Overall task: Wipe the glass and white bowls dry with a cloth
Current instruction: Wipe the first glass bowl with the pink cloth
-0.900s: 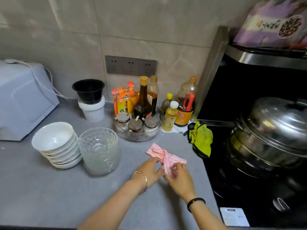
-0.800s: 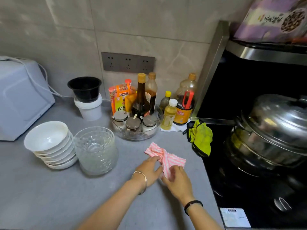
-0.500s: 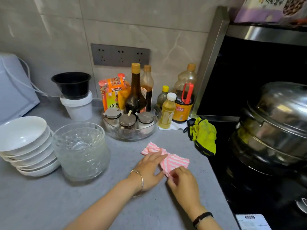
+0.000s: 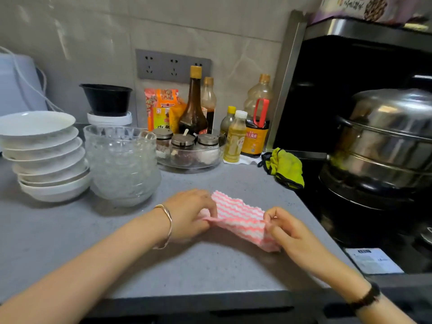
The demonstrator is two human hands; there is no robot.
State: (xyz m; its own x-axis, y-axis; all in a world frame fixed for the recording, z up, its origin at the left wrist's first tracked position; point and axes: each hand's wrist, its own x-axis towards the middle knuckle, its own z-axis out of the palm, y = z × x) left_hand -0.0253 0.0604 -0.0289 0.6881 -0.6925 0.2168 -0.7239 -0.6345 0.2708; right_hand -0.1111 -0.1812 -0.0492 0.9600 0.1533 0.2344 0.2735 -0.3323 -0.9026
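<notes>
The left hand (image 4: 189,213) and the right hand (image 4: 289,232) each pinch one end of the pink-striped cloth (image 4: 238,212), which is stretched between them low over the grey counter (image 4: 210,265). Just beyond the left hand stands the stack of glass bowls (image 4: 121,164), with the stack of white bowls (image 4: 46,160) close on its far side. Well past the right hand sits a steel pot (image 4: 385,136).
</notes>
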